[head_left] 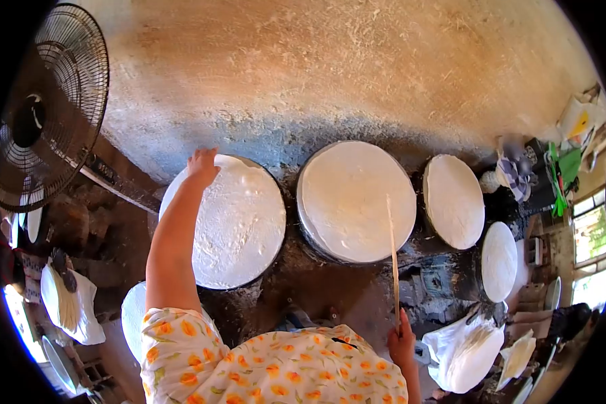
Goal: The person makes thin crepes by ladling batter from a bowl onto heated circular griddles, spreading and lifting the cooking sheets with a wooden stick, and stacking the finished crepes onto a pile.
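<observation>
My left hand [204,167] reaches to the far left edge of a large round white-topped griddle [239,225]. Its fingers are apart, right at the rim. The white layer there looks bumpy and wrinkled. Down by my side, my right hand [402,342] is closed around a long thin wooden stick [393,269], which points forward. The stick's tip overlaps a second white-topped round [353,198] in the middle, whose surface looks smoother.
Two more white rounds, one nearer [454,202] and one farther [499,261], stand to the right. A pedestal fan [54,108] is at upper left. Stacks of thin pale sheets lie on white plastic at right [466,357] and left [71,303]. A stained wall [343,67] rises behind.
</observation>
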Demonstrator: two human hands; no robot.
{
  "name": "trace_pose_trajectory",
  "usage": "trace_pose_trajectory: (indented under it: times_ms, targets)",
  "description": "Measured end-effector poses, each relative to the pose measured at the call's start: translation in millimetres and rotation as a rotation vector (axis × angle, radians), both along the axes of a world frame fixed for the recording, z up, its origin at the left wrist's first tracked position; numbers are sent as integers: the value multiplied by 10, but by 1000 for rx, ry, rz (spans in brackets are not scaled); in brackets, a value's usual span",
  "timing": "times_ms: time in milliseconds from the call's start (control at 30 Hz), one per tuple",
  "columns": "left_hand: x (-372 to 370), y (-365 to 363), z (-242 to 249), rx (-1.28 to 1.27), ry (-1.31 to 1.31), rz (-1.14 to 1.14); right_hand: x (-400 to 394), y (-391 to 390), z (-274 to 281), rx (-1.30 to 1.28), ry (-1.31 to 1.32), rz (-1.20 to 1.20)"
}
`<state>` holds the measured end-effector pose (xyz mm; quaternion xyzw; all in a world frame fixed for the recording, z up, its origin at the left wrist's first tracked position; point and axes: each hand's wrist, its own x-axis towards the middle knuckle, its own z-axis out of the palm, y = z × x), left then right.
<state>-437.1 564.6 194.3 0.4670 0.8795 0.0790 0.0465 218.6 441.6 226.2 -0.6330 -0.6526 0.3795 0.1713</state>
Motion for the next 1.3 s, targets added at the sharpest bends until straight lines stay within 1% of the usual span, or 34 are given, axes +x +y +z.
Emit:
trace_pose_trajectory:
  times_ms: [67,100,200,267,300,367,400,433,467,500,567,667,800,900,967,1000,1067,1100,1133,1200,1267,1300]
  targets:
    - [-107,34,13,-6,38,-26,23,-14,-30,103,-53,76]
    - [-137,20,66,-31,20,-46,16,-19,-21,101,-56,71]
    - [-295,-1,13,-37,-23,-61,-84,34,37,83,-58,51]
    - [-363,-22,-31,90,86,-149,-201,80,138,-35,-2,-25]
    - [-369,-36,25,88,88,-144,-201,107,115,-36,0,-20]
    - [-393,-54,158,6,-175,-201,-171,167,41,115,-65,104]
    - [-349,-92,251,6,-176,-195,-169,191,35,114,-65,110]
    - [-276,-126,380,13,-124,-262,-173,215,33,122,-70,129]
    - [-194,-167,520,19,-69,-327,-176,244,27,129,-73,150]
    - [-94,-211,658,17,-64,-317,-182,281,14,128,-67,160]
    - [179,-304,947,-7,50,-385,-168,338,-32,88,-15,140]
    - [647,-476,1382,-40,84,-354,-4,459,-231,78,-11,201]
    - [1137,-820,1809,-19,110,-330,51,608,-165,29,32,259]
    - [1550,-1131,2238,-68,152,-238,226,696,-282,-41,77,273]
    - [1790,-1382,2476,102,94,-219,401,773,-470,29,89,337]
    - [1908,-1493,2581,89,106,-210,473,803,-527,49,99,362]
    - [2148,-1703,2792,170,66,-178,610,844,-603,84,179,377]
    - [2325,-1795,2919,210,15,-137,655,855,-584,95,198,379]
    - [2490,-1883,3033,205,21,-139,672,866,-522,106,217,381]
    - [2780,-2030,3187,259,69,-76,770,877,-329,-56,261,320]
    - [2874,-2239,3249,319,111,-173,891,913,-373,-76,283,282]
    - [2988,-2303,3303,314,115,-187,951,931,-432,-66,247,297]
